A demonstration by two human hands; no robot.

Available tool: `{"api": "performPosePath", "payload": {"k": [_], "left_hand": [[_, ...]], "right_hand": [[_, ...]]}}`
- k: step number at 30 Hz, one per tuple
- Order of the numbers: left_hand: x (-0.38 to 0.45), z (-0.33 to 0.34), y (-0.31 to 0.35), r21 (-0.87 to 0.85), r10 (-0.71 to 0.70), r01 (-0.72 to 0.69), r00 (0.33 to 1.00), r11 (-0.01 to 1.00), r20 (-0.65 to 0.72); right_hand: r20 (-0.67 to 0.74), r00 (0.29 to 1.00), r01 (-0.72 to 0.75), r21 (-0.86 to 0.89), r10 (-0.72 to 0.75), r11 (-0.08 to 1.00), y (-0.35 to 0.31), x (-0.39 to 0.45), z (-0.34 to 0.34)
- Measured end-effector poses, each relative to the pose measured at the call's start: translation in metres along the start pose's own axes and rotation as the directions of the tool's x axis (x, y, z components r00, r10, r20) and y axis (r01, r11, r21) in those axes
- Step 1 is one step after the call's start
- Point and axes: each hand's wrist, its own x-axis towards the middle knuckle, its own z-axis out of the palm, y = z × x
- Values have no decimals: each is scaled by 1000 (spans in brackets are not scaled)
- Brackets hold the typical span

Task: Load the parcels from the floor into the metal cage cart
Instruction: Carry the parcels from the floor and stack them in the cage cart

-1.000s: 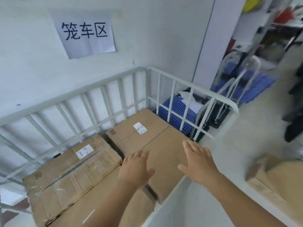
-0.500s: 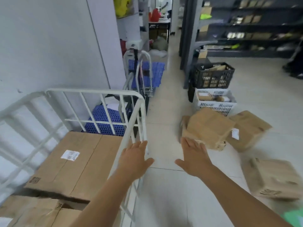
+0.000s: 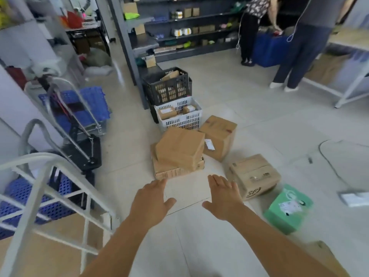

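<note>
Parcels (image 3: 179,148) on floor, small boxes in white crate (image 3: 179,114), left hand (image 3: 148,202) and right hand (image 3: 223,198) spread, empty

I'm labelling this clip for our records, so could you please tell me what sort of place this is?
Probably a parcel sorting or storage room: cardboard boxes lie on the floor, crates hold small packages, dark shelves carry stock, and a white cage cart stands at the left.

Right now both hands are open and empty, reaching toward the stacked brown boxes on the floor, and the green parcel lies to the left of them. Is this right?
Not quite. In the head view the left hand and right hand are open and empty, reaching toward the stacked brown boxes, but the green parcel lies to their right, not their left.
</note>
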Motion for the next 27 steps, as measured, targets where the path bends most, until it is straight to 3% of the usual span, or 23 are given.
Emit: {"api": "performPosePath", "payload": {"k": [13, 19, 27], "left_hand": [[136, 24, 144, -17, 215, -215, 971, 977, 100], [188, 25, 137, 3, 186, -188, 972, 982, 147], [291, 11, 82, -34, 116, -112, 980, 993, 160]], "right_hand": [[-2, 959, -282, 96, 284, 955, 162, 39, -17], [33, 952, -307, 124, 305, 944, 170, 83, -16], [74, 945, -326, 157, 318, 932, 153, 195, -33]]}}
